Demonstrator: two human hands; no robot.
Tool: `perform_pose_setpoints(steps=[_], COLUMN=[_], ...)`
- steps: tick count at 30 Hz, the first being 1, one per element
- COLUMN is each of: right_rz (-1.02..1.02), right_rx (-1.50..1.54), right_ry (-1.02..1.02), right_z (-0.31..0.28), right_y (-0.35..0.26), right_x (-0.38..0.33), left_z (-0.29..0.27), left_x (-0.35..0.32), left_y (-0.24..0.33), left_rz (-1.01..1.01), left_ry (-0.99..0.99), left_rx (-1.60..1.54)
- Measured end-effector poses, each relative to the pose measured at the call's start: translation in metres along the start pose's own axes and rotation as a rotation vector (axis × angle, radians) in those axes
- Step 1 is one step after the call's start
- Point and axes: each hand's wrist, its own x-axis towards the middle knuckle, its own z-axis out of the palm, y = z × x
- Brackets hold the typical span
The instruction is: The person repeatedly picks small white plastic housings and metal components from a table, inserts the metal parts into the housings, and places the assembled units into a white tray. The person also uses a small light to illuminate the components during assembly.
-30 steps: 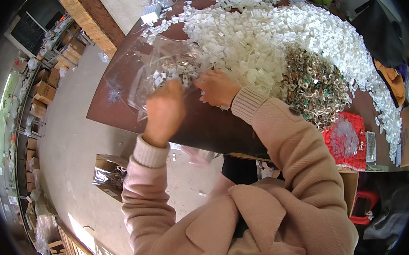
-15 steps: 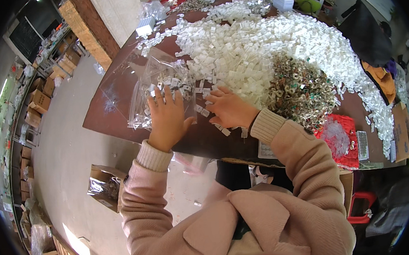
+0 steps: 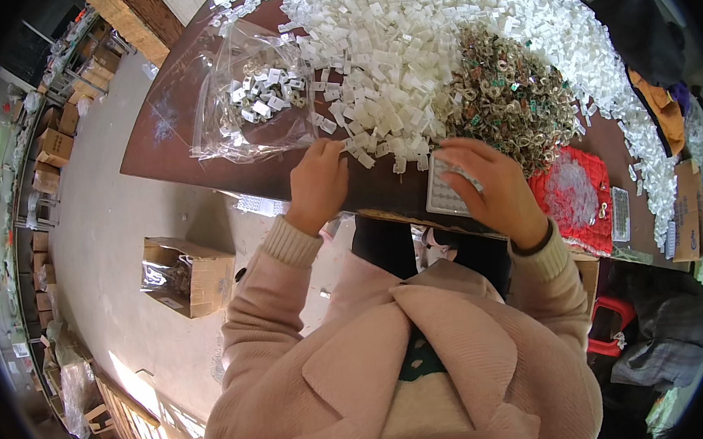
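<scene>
A clear plastic bag (image 3: 249, 96) holding small white plastic pieces lies on the brown table (image 3: 162, 127), left of a big heap of white plastic clips (image 3: 404, 44). The left hand (image 3: 316, 185), fingers curled, touches loose clips at the heap's edge. The right hand (image 3: 492, 189) grips a white gridded tray (image 3: 446, 196). A cardboard box (image 3: 188, 276) sits on the grey floor.

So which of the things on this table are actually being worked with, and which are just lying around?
In use:
left hand at the edge of the white plastic pieces
right hand on the white grid tray

Lying about:
clear bag of pieces
pile of metal rings
red mesh bag
cardboard box on the floor
</scene>
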Motion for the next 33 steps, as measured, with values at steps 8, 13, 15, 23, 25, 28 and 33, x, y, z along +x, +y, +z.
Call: perform_pose_setpoints(steps=[8, 13, 15, 23, 25, 28, 33], right_rz=[0.285, 0.223, 0.138, -0.122, -0.112, -0.103, 0.023], right_rx=[0.130, 0.171, 0.166, 0.061, 0.043, -0.034, 0.007], right_ry=[0.103, 0.192, 0.223, 0.356, 0.413, 0.395, 0.258], right_z=[0.011, 0.024, 0.032, 0.044, 0.048, 0.048, 0.029], right_y=[0.007, 0.002, 0.000, -0.004, -0.004, -0.005, 0.014], right_x=[-0.072, -0.061, -0.051, -0.047, -0.048, -0.047, -0.028], left_z=[0.032, 0.013, 0.006, 0.015, 0.022, 0.031, 0.034], left_x=[0.019, 0.019, 0.004, -0.033, -0.037, -0.041, -0.043], left_y=[-0.002, 0.032, 0.055, 0.100, 0.105, 0.107, 0.098], left_rz=[0.068, 0.285, 0.206, -0.301, -0.442, -0.501, -0.560], left_ry=[0.022, 0.242, 0.110, -0.145, -0.189, -0.200, -0.126], left_rx=[0.065, 0.018, -0.335, -1.514, -1.711, -1.830, -1.782])
